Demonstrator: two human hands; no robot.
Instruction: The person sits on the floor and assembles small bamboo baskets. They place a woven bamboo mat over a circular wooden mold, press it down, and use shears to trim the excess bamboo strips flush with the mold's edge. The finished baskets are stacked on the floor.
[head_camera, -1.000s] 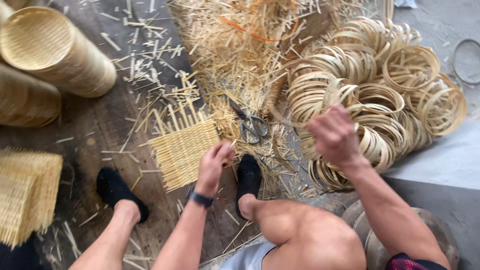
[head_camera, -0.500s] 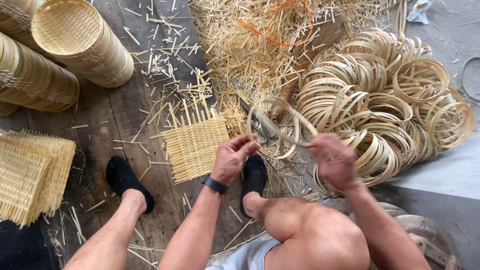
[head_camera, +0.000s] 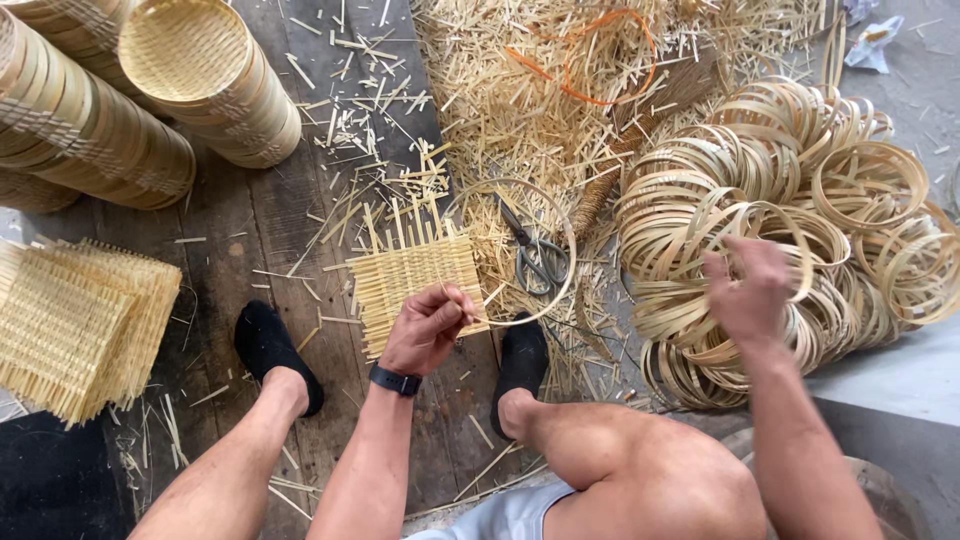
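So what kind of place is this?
Probably a bamboo-weaving workshop where baskets are made by hand. On the plank floor lie a heap of bamboo hoops, stacked baskets, woven mats and loose splints.

Crumpled pale wrapper (head_camera: 872, 40), perhaps a package, top right corner.

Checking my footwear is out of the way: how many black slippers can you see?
2: one black slipper left of the left hand, another just right of it, beneath the scissors. None seem hidden.
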